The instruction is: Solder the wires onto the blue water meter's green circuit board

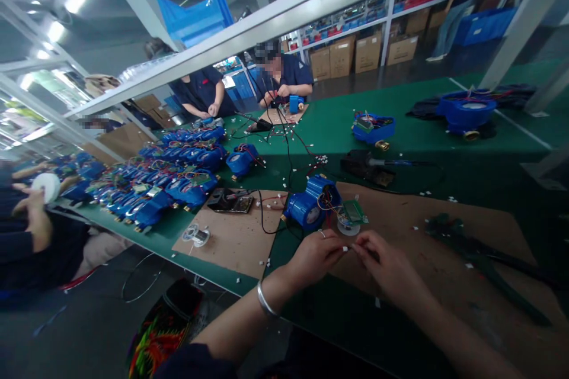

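My left hand (315, 256), with a ring and a silver bangle, is closed in a pinch on a small white connector (345, 249). Facing it, my right hand (386, 260) is closed too, its fingertips at the connector; what they pinch is too small to make out. Just beyond my hands lies a blue water meter (306, 208) with its wiring exposed. Thin coloured wires run from it to a green circuit board (354, 211), which rests over a round pale spool (348, 228). Brown cardboard (400, 231) lies beneath.
Many blue meters (151, 207) crowd the left of the green bench. A solder wire spool (195, 235) and a soldering iron stand (231, 200) sit on the left cardboard. Dark green-handled pliers (489, 272) lie at right. Co-workers (282, 80) sit opposite. A shelf beam (249, 32) crosses above.
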The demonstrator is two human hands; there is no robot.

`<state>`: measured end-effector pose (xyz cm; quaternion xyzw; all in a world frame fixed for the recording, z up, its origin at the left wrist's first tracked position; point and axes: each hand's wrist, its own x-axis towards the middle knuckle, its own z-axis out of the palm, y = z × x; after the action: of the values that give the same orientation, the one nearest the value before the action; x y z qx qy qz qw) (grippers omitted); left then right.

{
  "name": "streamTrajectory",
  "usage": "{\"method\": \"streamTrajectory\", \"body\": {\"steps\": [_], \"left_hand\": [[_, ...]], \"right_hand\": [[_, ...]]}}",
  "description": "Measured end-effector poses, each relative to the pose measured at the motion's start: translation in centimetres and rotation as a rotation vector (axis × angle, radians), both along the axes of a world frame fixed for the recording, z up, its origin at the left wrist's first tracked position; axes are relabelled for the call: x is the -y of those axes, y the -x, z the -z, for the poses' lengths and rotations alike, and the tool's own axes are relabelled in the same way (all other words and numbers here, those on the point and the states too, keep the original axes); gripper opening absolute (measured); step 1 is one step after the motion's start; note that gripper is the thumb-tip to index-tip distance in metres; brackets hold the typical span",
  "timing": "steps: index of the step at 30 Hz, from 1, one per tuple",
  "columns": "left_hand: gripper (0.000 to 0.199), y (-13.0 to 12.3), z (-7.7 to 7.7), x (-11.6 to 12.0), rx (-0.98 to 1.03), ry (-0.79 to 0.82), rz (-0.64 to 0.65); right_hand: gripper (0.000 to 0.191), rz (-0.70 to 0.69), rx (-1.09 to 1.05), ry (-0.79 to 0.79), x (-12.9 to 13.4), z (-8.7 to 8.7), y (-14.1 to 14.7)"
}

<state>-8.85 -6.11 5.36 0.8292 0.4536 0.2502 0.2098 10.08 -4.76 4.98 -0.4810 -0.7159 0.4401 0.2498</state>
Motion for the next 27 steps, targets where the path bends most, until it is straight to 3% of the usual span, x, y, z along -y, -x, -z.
{"method": "streamTrajectory", "body": {"steps": [6,14,20,23,27], "left_hand": [[0.016,-0.6,0.2,0.0,0.096,0.035,-0.073],[0.015,-0.3,0.6,0.1,0.150,0.044,-0.037],[0.009,-0.8,1.5,-0.2,0.240,0.056,-0.130],[0.010,-1.3,1.9,-0.5,0.302,0.085,-0.205],[0.011,-1.7,2.5,-1.0,0.337,0.141,-0.334]], "right_hand": [[0.020,0.009,-0.051,0.093,0.1,-0.3,0.1],[0.022,0.022,-0.049,0.069,-0.1,0.2,0.8],[0.027,0.007,-0.085,0.046,-0.2,0.3,0.5],[0.034,0.020,-0.048,-0.034,-0.7,0.5,-1.4],[0.038,0.204,0.214,-0.340,-1.6,2.4,-7.8]]}}
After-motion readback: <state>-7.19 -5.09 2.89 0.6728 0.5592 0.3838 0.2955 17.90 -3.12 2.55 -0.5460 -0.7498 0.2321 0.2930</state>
